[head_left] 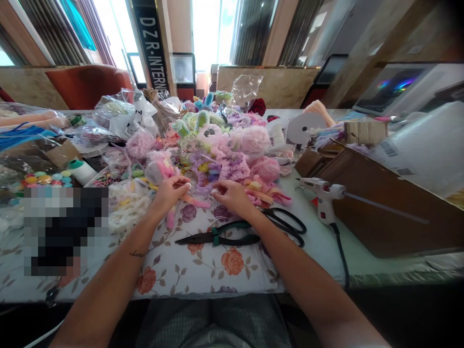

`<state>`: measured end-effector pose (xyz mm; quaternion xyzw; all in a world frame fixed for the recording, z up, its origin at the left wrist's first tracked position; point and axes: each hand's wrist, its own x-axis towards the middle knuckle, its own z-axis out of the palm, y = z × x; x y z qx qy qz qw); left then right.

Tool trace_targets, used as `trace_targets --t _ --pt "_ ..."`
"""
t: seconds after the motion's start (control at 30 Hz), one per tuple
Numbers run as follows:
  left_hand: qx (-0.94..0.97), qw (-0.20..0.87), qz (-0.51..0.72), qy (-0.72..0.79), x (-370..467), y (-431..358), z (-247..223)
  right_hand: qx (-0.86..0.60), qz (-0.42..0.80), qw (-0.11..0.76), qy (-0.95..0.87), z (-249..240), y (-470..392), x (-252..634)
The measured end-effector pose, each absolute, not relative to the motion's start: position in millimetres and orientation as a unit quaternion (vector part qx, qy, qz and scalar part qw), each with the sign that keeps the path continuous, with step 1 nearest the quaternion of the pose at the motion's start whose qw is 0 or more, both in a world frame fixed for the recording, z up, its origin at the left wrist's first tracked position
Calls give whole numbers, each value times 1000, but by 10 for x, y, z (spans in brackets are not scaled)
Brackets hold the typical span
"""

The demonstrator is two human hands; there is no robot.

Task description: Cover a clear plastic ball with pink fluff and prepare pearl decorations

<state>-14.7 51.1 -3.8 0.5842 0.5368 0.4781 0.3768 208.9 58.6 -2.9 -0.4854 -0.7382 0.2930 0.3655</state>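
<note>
Both hands are above the floral cloth (170,275), a short gap apart. My left hand (172,190) is closed, its fingertips pinching a small white piece (188,186). My right hand (232,195) also pinches something small and white (214,192). Pink fuzzy strips (197,201) lie beneath and between the hands. Below my right hand are green-handled pliers (217,237), pointing left, partly under the right forearm. Black-handled scissors (290,224) lie right of that wrist. A heap of pastel yarn and fluffy trims (224,162) rises just beyond the hands.
At the right, a white glue gun (324,198) with its cord stands by a brown cardboard box (395,212). At left are a thread cone (81,171), colourful pompoms (47,180), cream yarn (128,208) and plastic bags. A white spool (304,128) stands behind.
</note>
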Motion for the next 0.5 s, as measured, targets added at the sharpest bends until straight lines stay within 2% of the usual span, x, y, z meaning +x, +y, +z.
trace_targets --t 0.13,0.23,0.4,0.5 --pt "565 434 455 535 -132 485 -21 -489 409 449 -627 3 616 2287" --pt "553 442 468 528 -130 479 -8 -472 465 472 -582 9 642 2339" --pt "544 461 472 518 -89 470 -13 -437 512 439 -595 89 582 2159" --pt "547 462 476 511 -66 455 -23 -420 409 352 -730 191 563 1965"
